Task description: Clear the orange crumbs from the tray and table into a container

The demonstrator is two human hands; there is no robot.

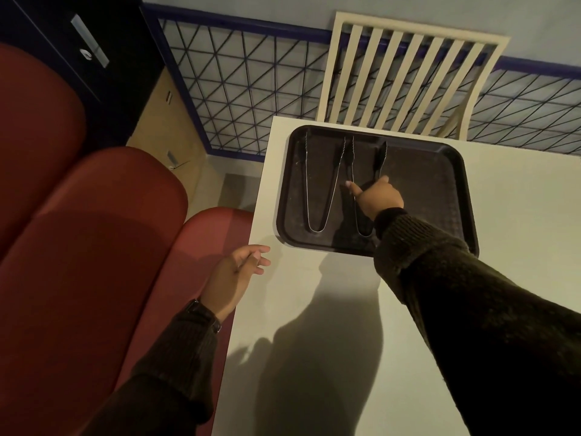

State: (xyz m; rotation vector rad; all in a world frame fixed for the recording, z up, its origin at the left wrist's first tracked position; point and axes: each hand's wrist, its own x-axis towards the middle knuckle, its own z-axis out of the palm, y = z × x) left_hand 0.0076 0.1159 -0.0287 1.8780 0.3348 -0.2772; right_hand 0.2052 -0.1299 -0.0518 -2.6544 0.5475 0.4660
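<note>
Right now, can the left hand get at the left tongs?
Probably yes. The left hand is open at the table edge near the tray, nothing lies between it and the left tongs, and the right hand is over the other tongs.

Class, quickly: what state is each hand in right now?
Left hand: open, holding nothing, beside the table edge.
Right hand: over the right tongs on the tray; grip cannot be told.
</note>
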